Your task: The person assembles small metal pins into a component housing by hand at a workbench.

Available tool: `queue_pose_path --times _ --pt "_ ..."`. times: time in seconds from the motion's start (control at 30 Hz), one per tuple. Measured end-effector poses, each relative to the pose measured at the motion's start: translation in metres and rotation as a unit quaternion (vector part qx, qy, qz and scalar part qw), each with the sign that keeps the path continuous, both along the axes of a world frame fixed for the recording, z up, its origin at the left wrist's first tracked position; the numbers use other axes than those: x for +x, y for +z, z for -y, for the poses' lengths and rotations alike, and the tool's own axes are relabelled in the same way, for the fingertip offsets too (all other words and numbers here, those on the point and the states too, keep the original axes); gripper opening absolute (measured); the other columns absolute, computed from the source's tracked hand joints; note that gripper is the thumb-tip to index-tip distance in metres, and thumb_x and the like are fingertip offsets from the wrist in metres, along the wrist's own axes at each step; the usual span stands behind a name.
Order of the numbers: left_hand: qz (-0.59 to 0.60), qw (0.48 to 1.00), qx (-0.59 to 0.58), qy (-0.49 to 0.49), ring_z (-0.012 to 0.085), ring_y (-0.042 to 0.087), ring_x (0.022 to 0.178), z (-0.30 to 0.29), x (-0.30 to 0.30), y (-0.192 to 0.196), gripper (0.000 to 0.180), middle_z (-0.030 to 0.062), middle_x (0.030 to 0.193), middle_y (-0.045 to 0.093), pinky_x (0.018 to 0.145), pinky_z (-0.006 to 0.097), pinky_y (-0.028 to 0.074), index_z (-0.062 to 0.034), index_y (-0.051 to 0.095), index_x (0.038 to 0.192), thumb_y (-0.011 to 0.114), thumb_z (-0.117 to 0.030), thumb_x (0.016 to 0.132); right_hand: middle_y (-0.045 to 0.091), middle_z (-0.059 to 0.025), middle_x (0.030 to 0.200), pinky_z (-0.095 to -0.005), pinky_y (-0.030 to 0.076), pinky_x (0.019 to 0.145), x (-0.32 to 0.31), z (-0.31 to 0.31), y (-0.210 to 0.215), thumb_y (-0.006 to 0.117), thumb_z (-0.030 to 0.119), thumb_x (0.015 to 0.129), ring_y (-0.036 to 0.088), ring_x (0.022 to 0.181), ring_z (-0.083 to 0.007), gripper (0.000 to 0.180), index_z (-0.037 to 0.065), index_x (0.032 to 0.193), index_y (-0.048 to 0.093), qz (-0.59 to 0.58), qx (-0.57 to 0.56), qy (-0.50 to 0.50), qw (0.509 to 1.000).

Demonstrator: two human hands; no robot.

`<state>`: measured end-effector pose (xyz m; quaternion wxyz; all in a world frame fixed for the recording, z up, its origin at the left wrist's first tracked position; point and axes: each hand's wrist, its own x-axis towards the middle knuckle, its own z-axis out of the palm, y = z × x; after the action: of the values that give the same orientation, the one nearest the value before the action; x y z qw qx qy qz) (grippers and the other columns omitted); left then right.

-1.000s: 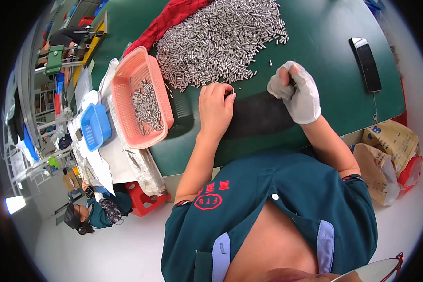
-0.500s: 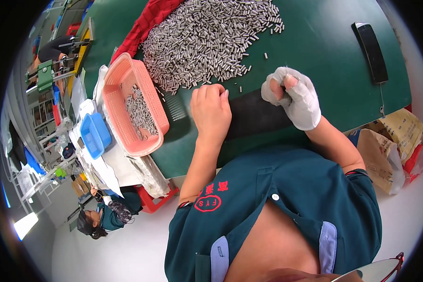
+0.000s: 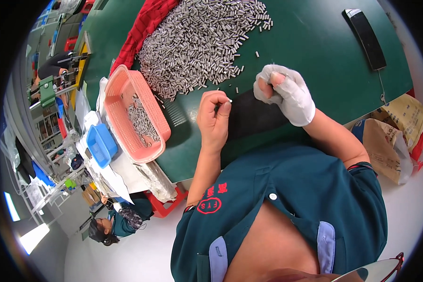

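My bare left hand (image 3: pixel 212 123) is raised over the near part of the green table, its thumb and forefinger pinched together. A small bright end of a metal pin (image 3: pixel 230 100) shows at those fingertips. To its right, my right hand (image 3: pixel 291 98) wears a white glove with the thumb and a fingertip bare. Its fingers are curled closed, and whatever lies inside them is hidden. Beyond the hands spreads a large heap of short shiny metal pins (image 3: pixel 192 47). A dark mat (image 3: pixel 254 115) lies on the table between and below my hands.
Left of the heap stands a pink basket (image 3: pixel 162 120) with more pins, next to a blue tray (image 3: pixel 113 143). A red cloth (image 3: pixel 138 30) edges the heap. A black elongated device (image 3: pixel 366 40) lies far right. Paper sacks (image 3: pixel 385 150) stand beside the table. Another person (image 3: pixel 120 218) is at lower left.
My left hand has turned from back up, fingers curled downward, to thumb side showing, with a pin end visible in its pinch. My right hand keeps its closed shape. The whole view has shifted slightly.
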<state>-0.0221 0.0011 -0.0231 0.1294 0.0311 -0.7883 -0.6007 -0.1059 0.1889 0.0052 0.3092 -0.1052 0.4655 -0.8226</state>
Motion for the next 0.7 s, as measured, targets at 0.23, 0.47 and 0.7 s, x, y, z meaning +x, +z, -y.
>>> queue_pose_path --times 0.23,0.47,0.7 --pt "0.016 0.999 0.051 -0.004 0.0139 0.048 0.079 -0.004 0.003 0.000 0.008 0.0055 0.089 0.054 0.070 0.024 0.041 -0.0022 0.056 0.088 0.062 -0.006 0.088 0.041 -0.0008 0.064 -0.0246 0.023 0.052 0.002 0.002 0.001 0.048 0.050 0.092 0.030 0.057 -0.0092 0.049 0.006 0.073 0.046 -0.006 0.007 -0.025 1.000" --pt "-0.004 0.958 -0.284 0.029 0.0235 0.052 0.077 -0.023 0.006 -0.008 0.007 0.0082 0.083 0.057 0.069 0.032 0.042 -0.0033 0.058 0.085 0.065 -0.004 0.083 0.042 0.0005 0.069 -0.0232 0.027 0.055 -0.002 0.003 -0.018 0.044 0.048 0.096 0.032 0.059 -0.0082 0.046 0.008 0.074 0.047 0.015 -0.029 -0.016 0.999" --pt "-0.025 0.939 -0.340 0.037 0.0265 0.053 0.077 -0.028 0.007 -0.010 0.009 0.0080 0.082 0.059 0.071 0.036 0.041 -0.0047 0.059 0.084 0.066 -0.003 0.080 0.029 0.0026 0.057 -0.0259 0.025 0.054 -0.007 0.013 -0.016 0.039 0.052 0.098 0.028 0.055 -0.0116 0.052 0.009 0.070 0.044 0.072 -0.166 -0.053 0.982"
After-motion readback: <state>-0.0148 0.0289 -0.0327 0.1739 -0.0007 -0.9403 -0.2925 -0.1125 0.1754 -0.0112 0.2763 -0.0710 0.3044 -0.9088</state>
